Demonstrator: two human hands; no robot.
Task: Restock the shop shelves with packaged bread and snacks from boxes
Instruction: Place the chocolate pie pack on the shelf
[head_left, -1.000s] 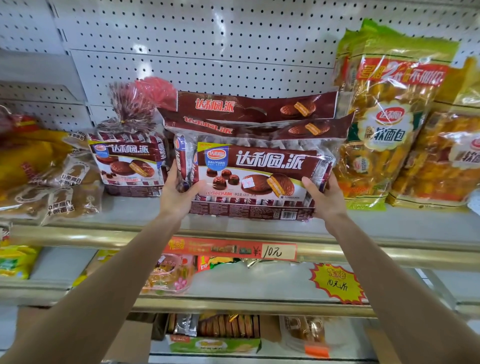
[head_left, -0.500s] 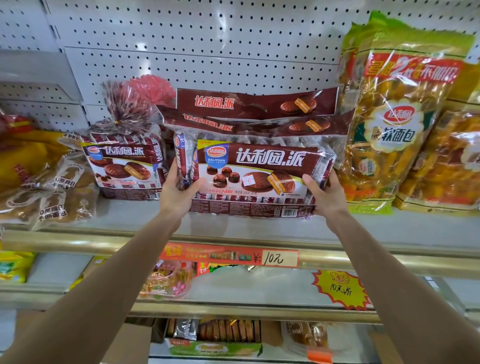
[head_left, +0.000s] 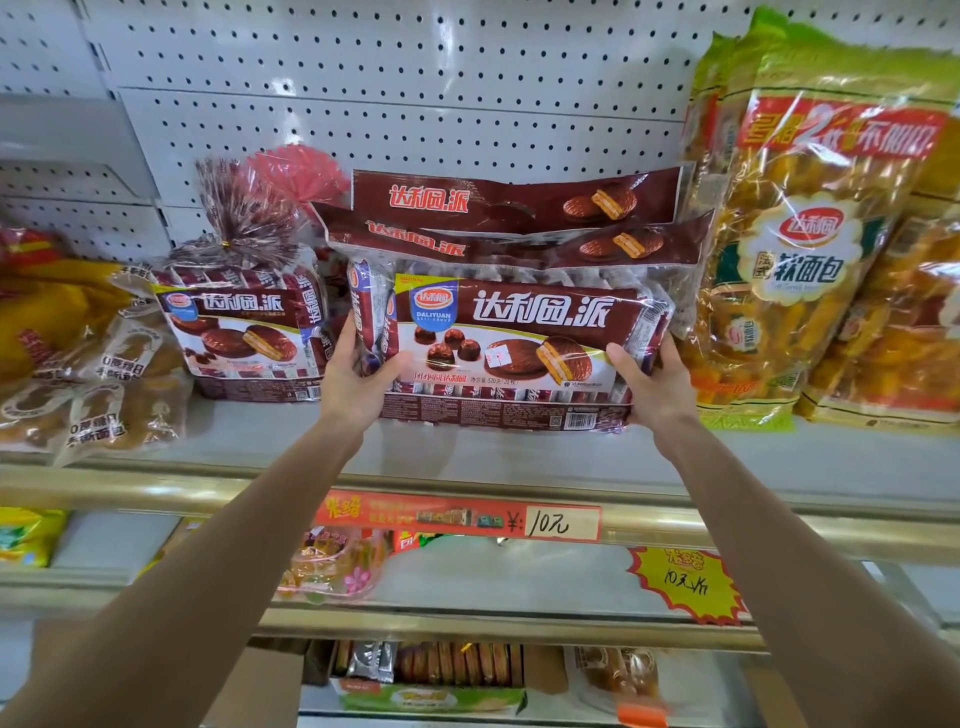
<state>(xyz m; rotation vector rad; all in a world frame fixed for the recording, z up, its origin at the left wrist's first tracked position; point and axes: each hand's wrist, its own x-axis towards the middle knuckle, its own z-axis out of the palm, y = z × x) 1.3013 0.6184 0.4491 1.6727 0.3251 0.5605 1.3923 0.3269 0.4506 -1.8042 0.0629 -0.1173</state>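
The left hand (head_left: 358, 384) clamps the left end of a wide brown plastic pack of chocolate pies (head_left: 519, 332). Its thumb lies across the front and its fingers curl round behind, out of sight. The right hand (head_left: 652, 387) takes the right end in the same grip, thumb on the front and fingers wrapped round the edge. Both grips are closed on the pack, which stands upright with its printed face toward the camera. It sits at the middle of the grey metal shelf (head_left: 467, 457). Whether its lower edge rests on the shelf or hangs just above it, I cannot tell.

At twelve o'clock of the pack, two more brown pie packs (head_left: 519, 202) stand close behind it, their top strips showing above it. At nine o'clock, just beside the left hand, stands a smaller brown pie bag with a tied, fanned top (head_left: 244, 327). Farther toward nine lie clear bags of brown bread (head_left: 104, 384). At three o'clock, near the right hand, a tall yellow-and-green bag of soft bread (head_left: 795, 249) leans against the white pegboard back wall (head_left: 415, 78).

At six o'clock, an orange price strip (head_left: 457, 519) with a handwritten number is fixed to the shelf's gold front rail. At five o'clock, a yellow star-shaped sticker (head_left: 685, 584) hangs on the rail below.
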